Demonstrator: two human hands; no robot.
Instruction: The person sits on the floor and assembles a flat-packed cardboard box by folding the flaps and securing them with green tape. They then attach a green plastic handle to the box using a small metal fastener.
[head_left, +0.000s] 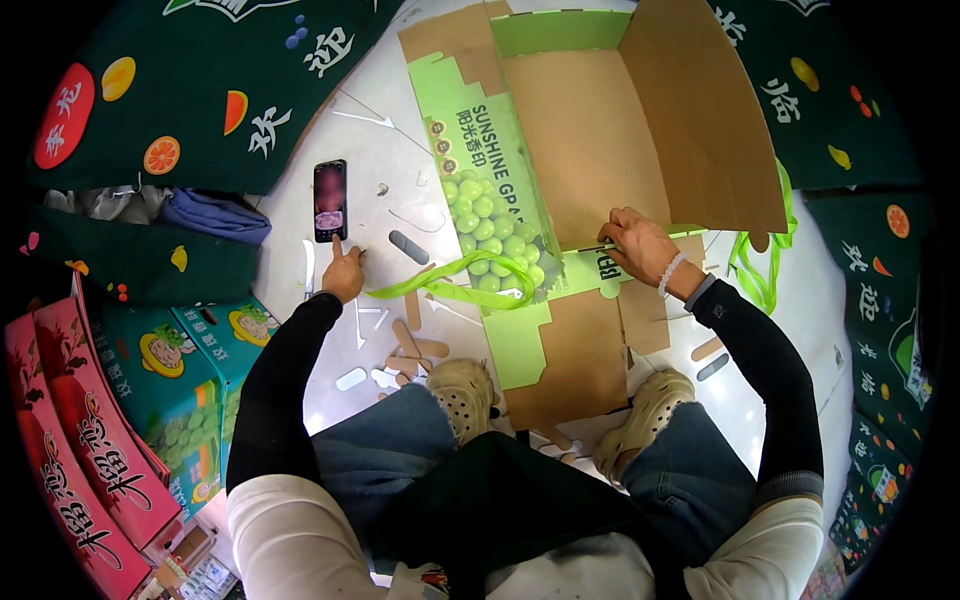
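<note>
A partly folded cardboard fruit box (590,120) lies on the floor in front of me, green with printed grapes outside and plain brown inside. My right hand (645,250) has its fingers closed over the near edge of this box. To the left lies a smartphone (330,195) with its screen lit. The index finger of my left hand (343,272) is stretched out to the phone's lower end, and that hand holds nothing. A bright green ribbon strap (455,285) trails over the box's near left side.
Cardboard scraps (408,345) litter the floor near my shoes (463,400). Another green strap (765,270) hangs at the box's right. Pink boxes (100,450) and teal boxes (190,380) are stacked at left. Dark green printed cloths (220,90) border both sides.
</note>
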